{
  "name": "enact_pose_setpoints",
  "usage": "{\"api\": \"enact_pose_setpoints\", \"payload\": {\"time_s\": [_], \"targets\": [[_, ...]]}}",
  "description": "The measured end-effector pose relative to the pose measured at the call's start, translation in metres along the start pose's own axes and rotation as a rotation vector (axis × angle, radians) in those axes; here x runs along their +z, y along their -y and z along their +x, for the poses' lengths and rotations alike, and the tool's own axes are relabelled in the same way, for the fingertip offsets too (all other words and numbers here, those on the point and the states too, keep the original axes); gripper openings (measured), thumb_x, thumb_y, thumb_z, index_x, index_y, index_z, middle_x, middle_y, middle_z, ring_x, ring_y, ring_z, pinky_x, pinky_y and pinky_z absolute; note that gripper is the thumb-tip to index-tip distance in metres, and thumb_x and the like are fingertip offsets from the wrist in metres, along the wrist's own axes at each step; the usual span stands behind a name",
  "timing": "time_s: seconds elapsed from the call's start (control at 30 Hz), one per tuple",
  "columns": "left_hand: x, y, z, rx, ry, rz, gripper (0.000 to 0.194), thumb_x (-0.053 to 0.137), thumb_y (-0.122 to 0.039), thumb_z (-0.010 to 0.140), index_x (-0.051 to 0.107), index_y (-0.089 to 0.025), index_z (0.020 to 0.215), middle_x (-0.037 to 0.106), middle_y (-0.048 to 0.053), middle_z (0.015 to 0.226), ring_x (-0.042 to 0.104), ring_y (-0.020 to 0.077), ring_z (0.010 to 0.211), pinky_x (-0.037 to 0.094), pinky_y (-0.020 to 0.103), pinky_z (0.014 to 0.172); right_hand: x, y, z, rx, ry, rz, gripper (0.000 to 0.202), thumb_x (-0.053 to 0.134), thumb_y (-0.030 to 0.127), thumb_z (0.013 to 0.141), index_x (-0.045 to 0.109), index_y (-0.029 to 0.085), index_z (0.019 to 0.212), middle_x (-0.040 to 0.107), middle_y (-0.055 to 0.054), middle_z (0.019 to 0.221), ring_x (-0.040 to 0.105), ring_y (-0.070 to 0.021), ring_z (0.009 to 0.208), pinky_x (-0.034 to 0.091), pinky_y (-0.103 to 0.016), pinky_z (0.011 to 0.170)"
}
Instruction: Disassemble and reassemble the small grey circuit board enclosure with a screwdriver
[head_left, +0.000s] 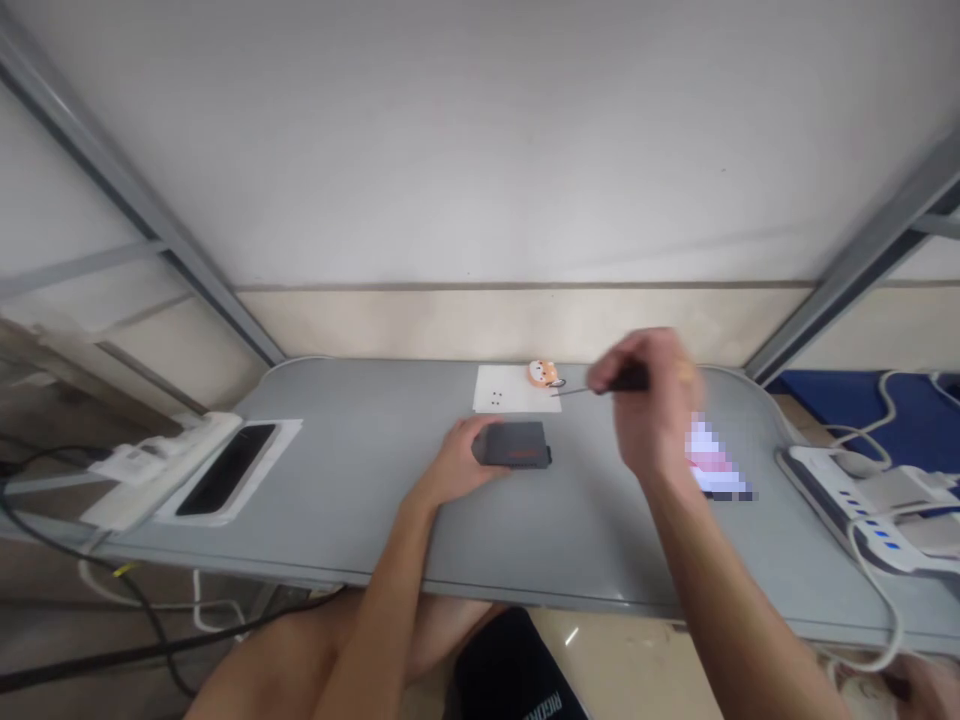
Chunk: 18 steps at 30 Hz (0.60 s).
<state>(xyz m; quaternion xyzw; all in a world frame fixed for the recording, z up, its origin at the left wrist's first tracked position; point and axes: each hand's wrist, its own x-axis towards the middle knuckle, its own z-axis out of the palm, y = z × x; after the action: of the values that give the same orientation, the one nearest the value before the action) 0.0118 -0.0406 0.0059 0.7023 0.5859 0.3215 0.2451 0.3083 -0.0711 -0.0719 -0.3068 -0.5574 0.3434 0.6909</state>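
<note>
On the grey table, my left hand (pixel 459 462) grips the left end of a dark grey rectangular box (pixel 519 444) with faint red lettering and a small tab at its right side. My right hand (pixel 654 395), slightly blurred, is closed around the black handle of a screwdriver (pixel 577 391). Its thin shaft points left, the tip over a white sheet of paper (pixel 516 402) behind the box. Several tiny dark screws (pixel 496 398) lie on that paper. An orange and white animal-faced trinket (pixel 542 374) sits at the paper's back edge.
A black phone (pixel 227 470) rests on white paper at the left, beside a white power strip (pixel 172 470). At the right are a pixelated screen (pixel 716 460) and another power strip (pixel 862 510) with cables. Metal frame posts (pixel 862 250) rise on both sides; a wall stands behind.
</note>
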Motion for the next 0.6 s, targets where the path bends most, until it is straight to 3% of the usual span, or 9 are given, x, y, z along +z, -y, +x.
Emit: {"api": "enact_pose_setpoints", "payload": {"time_s": [0.07,0.1,0.17,0.23,0.37,0.47,0.6], "targets": [[0.001,-0.001,0.001,-0.035,-0.019,-0.001,0.066,0.09,-0.031,0.071,0.065,-0.032,0.131,0.064,0.006,0.134,0.062,0.0282,0.121,0.051,0.045,0.107,0.053,-0.007,0.098,0.147,-0.01,-0.009,0.044,0.039,0.056,0.105,0.066,0.021,0.101,0.071,-0.008,0.094,0.069,-0.02,0.086,0.056,-0.034,0.077],[0.002,-0.001,0.001,-0.046,-0.022,-0.008,0.063,0.09,-0.032,0.071,0.066,-0.031,0.13,0.065,0.006,0.133,0.062,0.028,0.12,0.05,0.044,0.107,0.073,-0.007,0.133,0.231,-0.025,-0.032,0.051,0.036,0.062,0.103,0.065,0.021,0.096,0.068,-0.007,0.087,0.068,-0.0191,0.08,0.054,-0.032,0.073],[0.002,-0.003,0.002,-0.057,-0.028,-0.032,0.055,0.087,-0.037,0.076,0.068,-0.029,0.127,0.066,0.007,0.13,0.062,0.0272,0.119,0.05,0.044,0.107,0.095,-0.005,0.169,0.362,-0.065,-0.098,0.062,0.032,0.072,0.098,0.066,0.021,0.091,0.063,-0.004,0.076,0.062,-0.0174,0.068,0.049,-0.03,0.064],[0.002,-0.005,0.001,-0.065,-0.036,-0.056,0.047,0.082,-0.04,0.081,0.069,-0.028,0.126,0.068,0.007,0.127,0.063,0.0263,0.117,0.05,0.044,0.107,0.097,-0.008,0.168,0.454,-0.058,-0.092,0.069,0.031,0.078,0.095,0.067,0.02,0.09,0.057,-0.002,0.066,0.055,-0.0158,0.058,0.041,-0.028,0.055],[0.0,-0.009,0.001,-0.091,-0.05,-0.062,0.038,0.074,-0.046,0.089,0.073,-0.027,0.122,0.07,0.008,0.124,0.065,0.0261,0.115,0.051,0.043,0.106,0.086,-0.028,0.142,0.575,-0.085,-0.024,0.072,0.033,0.084,0.091,0.066,0.019,0.084,0.05,0.001,0.054,0.041,-0.0136,0.047,0.029,-0.027,0.047],[0.0,-0.011,0.002,-0.082,-0.066,-0.056,0.036,0.064,-0.049,0.095,0.074,-0.026,0.122,0.072,0.008,0.121,0.067,0.026,0.112,0.052,0.043,0.103,0.087,-0.039,0.139,0.592,-0.095,-0.019,0.072,0.037,0.085,0.089,0.067,0.019,0.082,0.054,0.0,0.054,0.043,-0.014,0.048,0.032,-0.028,0.048],[0.003,-0.008,0.005,-0.064,-0.118,-0.084,0.038,0.049,-0.05,0.103,0.075,-0.023,0.112,0.075,0.007,0.114,0.068,0.0244,0.108,0.053,0.04,0.098,0.093,-0.041,0.14,0.56,0.014,-0.074,0.071,0.042,0.085,0.088,0.071,0.02,0.086,0.065,-0.003,0.065,0.049,-0.0145,0.052,0.037,-0.028,0.051]]}}
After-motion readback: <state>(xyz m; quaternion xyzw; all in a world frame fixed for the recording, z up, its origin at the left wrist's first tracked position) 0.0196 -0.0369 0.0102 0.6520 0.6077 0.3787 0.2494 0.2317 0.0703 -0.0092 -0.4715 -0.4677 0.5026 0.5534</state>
